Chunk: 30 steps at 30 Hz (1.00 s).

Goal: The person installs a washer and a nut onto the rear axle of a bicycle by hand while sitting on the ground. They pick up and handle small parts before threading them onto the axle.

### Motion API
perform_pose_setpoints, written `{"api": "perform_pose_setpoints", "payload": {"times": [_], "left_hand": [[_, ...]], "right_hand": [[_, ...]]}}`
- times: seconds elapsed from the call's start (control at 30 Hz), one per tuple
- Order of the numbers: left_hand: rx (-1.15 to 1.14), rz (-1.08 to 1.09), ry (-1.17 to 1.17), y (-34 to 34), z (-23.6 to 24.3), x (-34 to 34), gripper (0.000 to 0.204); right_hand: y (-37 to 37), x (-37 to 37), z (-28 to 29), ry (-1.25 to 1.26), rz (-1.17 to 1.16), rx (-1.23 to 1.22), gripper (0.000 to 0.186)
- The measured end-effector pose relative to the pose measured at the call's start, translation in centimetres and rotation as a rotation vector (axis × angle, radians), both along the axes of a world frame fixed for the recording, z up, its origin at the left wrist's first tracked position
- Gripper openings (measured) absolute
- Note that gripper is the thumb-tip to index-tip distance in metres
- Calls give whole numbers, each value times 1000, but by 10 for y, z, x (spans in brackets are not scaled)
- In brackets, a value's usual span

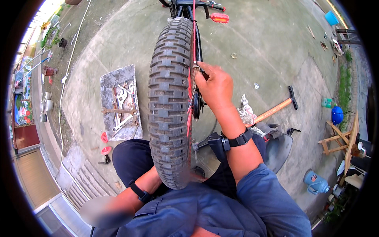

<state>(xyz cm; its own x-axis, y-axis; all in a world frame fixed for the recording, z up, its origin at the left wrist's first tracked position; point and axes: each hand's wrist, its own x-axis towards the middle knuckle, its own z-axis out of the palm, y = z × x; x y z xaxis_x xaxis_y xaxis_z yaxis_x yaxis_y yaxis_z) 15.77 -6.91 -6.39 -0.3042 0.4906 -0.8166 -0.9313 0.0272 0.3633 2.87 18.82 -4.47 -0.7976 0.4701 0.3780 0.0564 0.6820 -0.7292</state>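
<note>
A thick, knobbly bicycle tire (169, 79) stands upright in front of me, joined to a black frame (183, 6) with a red pedal (219, 17). A red strap or cable (194, 35) runs along the tire's right side, with a chain and dark hub parts (196, 98) beside it. My right hand (213, 83) is closed at this strap and chain, its index finger bent forward; what it grips is hidden. My left forearm (144, 185) reaches under the tire from the lower left, and that hand is hidden behind the tire.
Left lies a metal tray (118, 70) of wrenches. Right are a long orange-handled tool (274, 111), rags (245, 106), a blue thermos (316, 181), a blue helmet (337, 114) and a wooden stand (332, 142). A white hose (71, 55) crosses the ground at left.
</note>
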Motion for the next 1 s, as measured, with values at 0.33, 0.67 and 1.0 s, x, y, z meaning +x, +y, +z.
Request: {"api": "perform_pose_setpoints", "payload": {"times": [0.33,0.67,1.0], "left_hand": [[-94,-98,63,10,2,-9,44],[-53,63,81,-8,-42,16,74],[-421,-288,285,-8,-4,1,80]], "right_hand": [[1,1,5,5,15,19,19],[13,3,1,-126,110,-263,26],[7,19,-14,-70,156,-279,26]]}}
